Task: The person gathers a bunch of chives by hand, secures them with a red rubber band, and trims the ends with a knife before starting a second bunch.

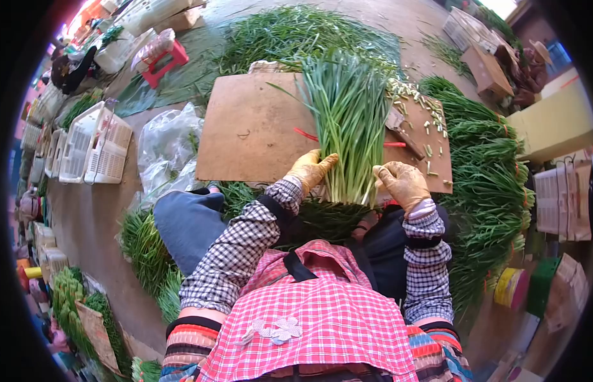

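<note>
A thick bunch of garlic chives (350, 121) lies on a brown board (255, 137), its pale stem ends toward me. My left hand (312, 170), in a yellowish glove, grips the bunch's left edge low down, thumb over the stems. At the lower right edge my right hand (405, 184), gloved alike, has its thumb and fingertips pinched on a pale stem. Red tie ends (394, 144) stick out on both sides from under the bunch. To its right lies a knife (408, 141) with a wooden handle, partly covered by leaves. Cut stem pieces (430, 118) are scattered beside it.
Loose chives (296, 35) are heaped on a green sheet beyond the board. Tied bunches (487, 197) are stacked at the right. On the left are a clear plastic bag (169, 146), white crates (96, 143) and a red stool (166, 63). Other people sit farther off.
</note>
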A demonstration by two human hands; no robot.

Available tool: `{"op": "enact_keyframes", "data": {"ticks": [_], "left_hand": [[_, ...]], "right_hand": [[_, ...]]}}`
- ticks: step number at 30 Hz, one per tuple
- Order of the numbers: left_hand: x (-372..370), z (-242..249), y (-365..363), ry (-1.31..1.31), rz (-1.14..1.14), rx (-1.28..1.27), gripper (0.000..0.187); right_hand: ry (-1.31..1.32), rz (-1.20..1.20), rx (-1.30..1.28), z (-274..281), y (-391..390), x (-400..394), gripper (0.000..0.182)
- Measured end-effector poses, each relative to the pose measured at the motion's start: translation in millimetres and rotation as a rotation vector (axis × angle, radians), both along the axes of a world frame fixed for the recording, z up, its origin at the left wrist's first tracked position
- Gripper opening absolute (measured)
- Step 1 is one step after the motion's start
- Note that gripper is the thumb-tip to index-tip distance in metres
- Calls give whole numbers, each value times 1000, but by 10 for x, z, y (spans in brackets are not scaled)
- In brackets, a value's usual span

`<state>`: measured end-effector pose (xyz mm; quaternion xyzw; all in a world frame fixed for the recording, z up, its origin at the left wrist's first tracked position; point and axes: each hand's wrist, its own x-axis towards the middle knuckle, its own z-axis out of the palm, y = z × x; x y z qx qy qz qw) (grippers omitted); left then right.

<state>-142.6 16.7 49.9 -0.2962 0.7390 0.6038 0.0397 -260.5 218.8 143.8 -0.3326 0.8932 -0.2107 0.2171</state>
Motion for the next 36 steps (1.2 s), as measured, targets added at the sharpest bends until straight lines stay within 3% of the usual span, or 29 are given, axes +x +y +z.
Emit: {"op": "enact_keyframes", "data": {"ticks": [2, 5, 7, 9, 10, 14, 17, 19, 20, 24, 27, 32, 34, 36], "left_hand": [[55, 306, 45, -74, 33, -197, 74], [82, -34, 17, 34, 222, -198, 79], [70, -90, -14, 123, 186, -116, 68], [20, -136, 0, 263, 109, 13, 60], [-39, -158, 61, 315, 107, 203, 53], [-153, -256, 122, 272, 148, 48, 52], [-9, 98, 34, 28, 57, -130, 62], [84, -66, -7, 51, 71, -305, 63], [144, -101, -21, 143, 41, -250, 64], [280, 134, -86, 29, 50, -595, 49], [228, 349, -92, 113, 44, -710, 45], [-302, 675, 40, 779, -220, -886, 34], [-635, 625, 75, 790, -462, -854, 36], [-893, 543, 176, 445, -713, -846, 47]], "right_hand": [[48, -30, 154, -96, 74, -104, 42], [60, -9, 337, -179, 58, -272, 47], [45, 50, 454, -399, -33, -412, 47], [95, 130, 384, -655, -191, -475, 48], [94, 166, 324, -743, -341, -481, 48], [100, 111, 100, -875, -448, -502, 44], [207, 30, 59, -866, -254, -506, 41], [184, -48, 67, -526, -168, -422, 42], [141, -95, 36, -474, -118, -404, 43], [139, -41, 272, -266, -108, -261, 47], [78, -31, 399, -365, -223, -201, 51], [-25, -5, 147, -684, -222, -350, 39], [-142, -19, 112, -671, -210, -345, 37], [-355, -107, 2, -779, -191, -360, 35]]}}
